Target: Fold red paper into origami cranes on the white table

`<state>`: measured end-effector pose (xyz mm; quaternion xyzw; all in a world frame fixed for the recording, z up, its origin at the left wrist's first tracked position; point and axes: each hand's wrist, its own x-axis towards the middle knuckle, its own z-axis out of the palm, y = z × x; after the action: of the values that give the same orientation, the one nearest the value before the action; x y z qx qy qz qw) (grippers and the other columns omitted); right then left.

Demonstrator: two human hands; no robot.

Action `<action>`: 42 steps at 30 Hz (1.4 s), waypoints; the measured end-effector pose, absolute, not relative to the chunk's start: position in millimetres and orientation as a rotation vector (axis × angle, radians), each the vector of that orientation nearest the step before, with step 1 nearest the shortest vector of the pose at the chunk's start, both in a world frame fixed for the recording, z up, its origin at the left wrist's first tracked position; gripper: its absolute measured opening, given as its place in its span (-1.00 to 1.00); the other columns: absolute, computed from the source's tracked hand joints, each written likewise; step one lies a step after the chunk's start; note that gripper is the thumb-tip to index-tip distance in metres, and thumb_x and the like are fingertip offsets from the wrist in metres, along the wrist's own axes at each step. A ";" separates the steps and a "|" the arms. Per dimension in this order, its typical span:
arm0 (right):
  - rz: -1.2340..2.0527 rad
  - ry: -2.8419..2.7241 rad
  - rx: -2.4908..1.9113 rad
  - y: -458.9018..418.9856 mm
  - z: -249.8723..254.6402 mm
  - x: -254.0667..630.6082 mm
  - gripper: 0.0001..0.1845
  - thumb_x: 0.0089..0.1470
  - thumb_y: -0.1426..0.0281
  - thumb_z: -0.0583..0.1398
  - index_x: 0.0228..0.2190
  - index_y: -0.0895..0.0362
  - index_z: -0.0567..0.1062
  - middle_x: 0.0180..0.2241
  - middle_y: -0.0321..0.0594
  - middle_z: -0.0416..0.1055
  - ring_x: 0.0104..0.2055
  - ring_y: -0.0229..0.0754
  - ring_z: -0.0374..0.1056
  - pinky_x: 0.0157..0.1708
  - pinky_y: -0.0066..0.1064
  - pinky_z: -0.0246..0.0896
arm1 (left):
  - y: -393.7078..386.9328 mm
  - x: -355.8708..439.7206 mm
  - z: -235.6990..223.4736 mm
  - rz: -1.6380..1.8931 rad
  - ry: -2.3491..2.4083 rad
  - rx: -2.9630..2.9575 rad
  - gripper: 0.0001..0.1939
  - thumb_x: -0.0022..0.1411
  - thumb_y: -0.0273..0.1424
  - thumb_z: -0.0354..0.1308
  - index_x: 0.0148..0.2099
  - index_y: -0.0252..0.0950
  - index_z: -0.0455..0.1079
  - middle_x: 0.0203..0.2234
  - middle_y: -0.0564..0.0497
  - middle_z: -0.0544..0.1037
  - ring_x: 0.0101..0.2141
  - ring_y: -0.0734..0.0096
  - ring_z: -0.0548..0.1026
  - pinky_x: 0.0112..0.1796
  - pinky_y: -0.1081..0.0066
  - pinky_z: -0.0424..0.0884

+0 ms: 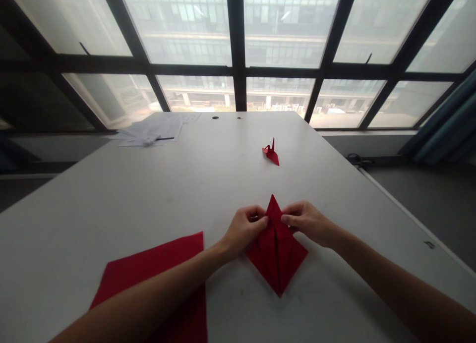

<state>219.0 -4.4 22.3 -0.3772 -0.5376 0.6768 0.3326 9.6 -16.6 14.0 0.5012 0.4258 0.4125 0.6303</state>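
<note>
A partly folded red paper (277, 254), diamond-shaped with creases down its middle, lies on the white table (111, 199) in front of me. My left hand (245, 229) pinches its upper left edge with curled fingers. My right hand (307, 221) pinches the upper right edge, thumb pressed on the paper. A finished small red paper crane (271, 153) stands farther back, apart from both hands. A flat red paper sheet (159, 278) lies at the near left, partly under my left forearm.
A pile of white papers (152, 131) with a dark pen sits at the table's far left corner. Two small holes mark the far edge. Large windows stand beyond. Dark curtains hang at the right, and the floor drops away past the table's right edge.
</note>
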 end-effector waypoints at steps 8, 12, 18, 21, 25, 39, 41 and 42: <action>1.671 -1.375 -1.099 -7.6 22.7 213.4 -0.65 -0.11 0.18 0.42 -0.43 0.23 0.61 -0.49 -0.20 0.53 -0.46 -0.22 0.44 -0.45 -0.42 0.38 | -15.7 9.2 10.4 0.940 0.959 1.208 -0.76 0.11 -0.25 0.34 -0.32 -0.35 0.50 -0.45 -0.03 0.59 -0.44 0.39 0.50 -0.43 0.49 0.37; 1.665 -1.358 -1.128 -9.3 24.6 210.9 -0.65 -0.14 0.18 0.44 -0.48 0.22 0.57 -0.51 -0.21 0.53 -0.47 -0.21 0.45 -0.45 -0.40 0.38 | -16.8 8.4 11.3 0.931 0.960 1.235 -0.72 0.13 -0.21 0.33 -0.27 -0.35 0.56 -0.40 -0.07 0.62 -0.39 0.33 0.53 -0.39 0.46 0.40; 1.663 -1.378 -1.178 -11.8 27.1 209.5 -0.66 -0.15 0.18 0.44 -0.49 0.21 0.55 -0.52 -0.22 0.53 -0.48 -0.20 0.45 -0.47 -0.41 0.37 | -18.2 9.9 18.5 0.933 0.891 1.257 -0.68 0.22 -0.17 0.25 -0.26 -0.36 0.59 -0.40 -0.05 0.58 -0.41 0.37 0.46 -0.41 0.47 0.34; 1.670 -1.414 -1.211 -14.0 27.5 208.5 -0.67 -0.13 0.19 0.43 -0.50 0.20 0.54 -0.55 -0.24 0.51 -0.52 -0.24 0.41 -0.51 -0.44 0.32 | -16.6 10.6 21.1 1.006 0.912 1.287 -0.67 0.23 -0.19 0.25 -0.39 -0.37 0.56 -0.46 -0.02 0.51 -0.44 0.44 0.38 -0.44 0.50 0.28; 1.690 -1.470 -1.245 -16.1 25.7 206.8 -0.67 -0.14 0.19 0.43 -0.54 0.18 0.52 -0.64 -0.31 0.43 -0.60 -0.30 0.31 -0.60 -0.49 0.19 | -16.6 11.1 20.6 1.048 0.906 1.255 -0.68 0.20 -0.19 0.28 -0.41 -0.37 0.56 -0.49 -0.01 0.49 -0.45 0.45 0.37 -0.43 0.50 0.28; 1.680 -1.554 -1.226 -18.7 19.1 202.7 -0.78 -0.06 0.32 0.36 -0.56 0.17 0.46 -0.66 -0.36 0.36 -0.60 -0.33 0.22 -0.60 -0.51 0.05 | -18.2 12.6 11.5 0.991 1.046 1.206 -0.70 0.13 -0.20 0.32 -0.44 -0.37 0.53 -0.56 0.02 0.51 -0.53 0.49 0.36 -0.51 0.52 0.24; 1.692 -1.560 -1.210 -18.8 18.7 202.6 -0.77 -0.06 0.33 0.35 -0.56 0.17 0.46 -0.66 -0.37 0.35 -0.61 -0.34 0.21 -0.60 -0.51 0.04 | -18.4 12.9 11.1 0.991 1.015 1.228 -0.71 0.13 -0.20 0.32 -0.41 -0.37 0.55 -0.53 0.01 0.53 -0.52 0.49 0.37 -0.49 0.52 0.25; 1.694 -1.559 -1.205 -18.9 18.6 202.4 -0.77 -0.06 0.33 0.35 -0.57 0.17 0.45 -0.66 -0.37 0.35 -0.61 -0.34 0.21 -0.60 -0.51 0.04 | -18.4 13.0 10.9 0.993 1.008 1.228 -0.71 0.13 -0.20 0.33 -0.40 -0.38 0.55 -0.53 0.01 0.53 -0.52 0.49 0.37 -0.49 0.51 0.25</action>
<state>202.4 -18.9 18.6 -0.4467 -0.5781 0.6279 0.2683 13.0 -18.4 10.9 0.5281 0.4333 0.4270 0.5924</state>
